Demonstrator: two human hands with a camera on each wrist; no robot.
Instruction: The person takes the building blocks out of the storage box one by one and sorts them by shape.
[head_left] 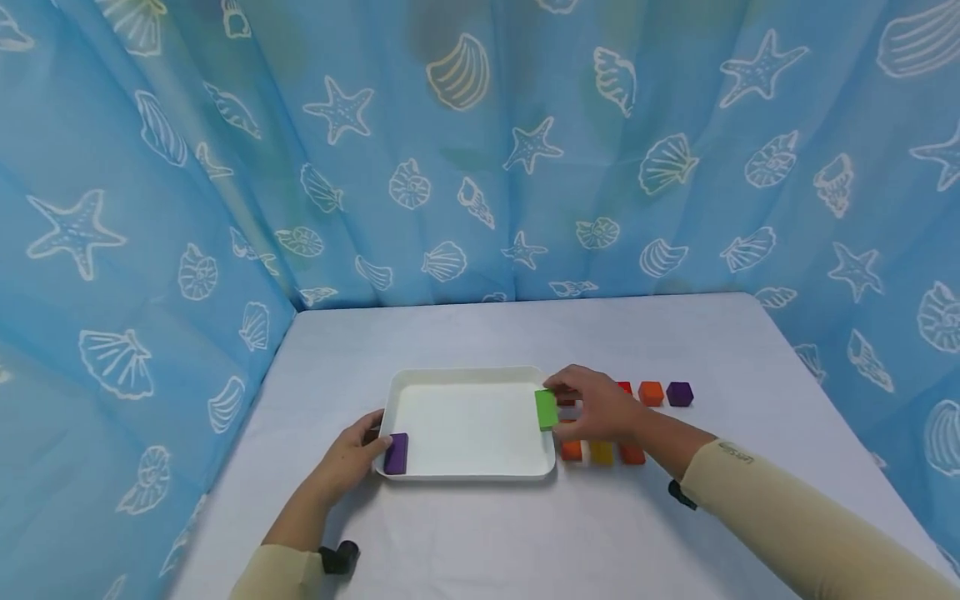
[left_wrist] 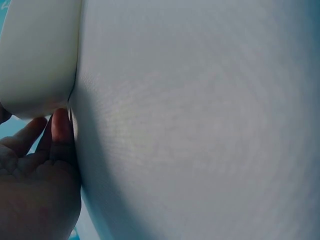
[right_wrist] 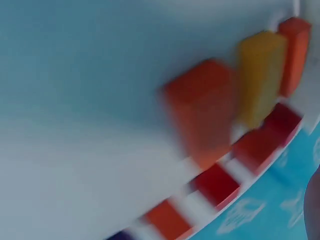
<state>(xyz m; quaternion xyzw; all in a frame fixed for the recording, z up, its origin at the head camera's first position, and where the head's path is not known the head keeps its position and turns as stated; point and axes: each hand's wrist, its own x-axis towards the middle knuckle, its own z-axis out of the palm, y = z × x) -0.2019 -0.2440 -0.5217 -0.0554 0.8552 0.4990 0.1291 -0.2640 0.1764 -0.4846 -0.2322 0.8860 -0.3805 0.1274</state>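
Note:
A white rectangular tray [head_left: 472, 425] lies on the table. At its left edge my left hand [head_left: 348, 458] grips the rim, the thumb over it and the fingers [left_wrist: 61, 127] against the outer wall. Close to that thumb, a purple block [head_left: 396, 454] lies inside the tray's front left corner. Over the tray's right edge my right hand [head_left: 596, 407] pinches a light green block [head_left: 546, 410] between thumb and fingers. Whether the green block touches the tray, I cannot tell. Only a blurred bit of the right hand shows in the right wrist view.
Right of the tray, a front row holds a yellow block [head_left: 601, 452] between two orange blocks [head_left: 632, 454]. Behind it runs a row of cubes, among them red [head_left: 624, 387], orange [head_left: 651, 393] and purple [head_left: 679, 394], partly hidden by the right hand. A blue shell-print curtain [head_left: 465, 217] stands behind.

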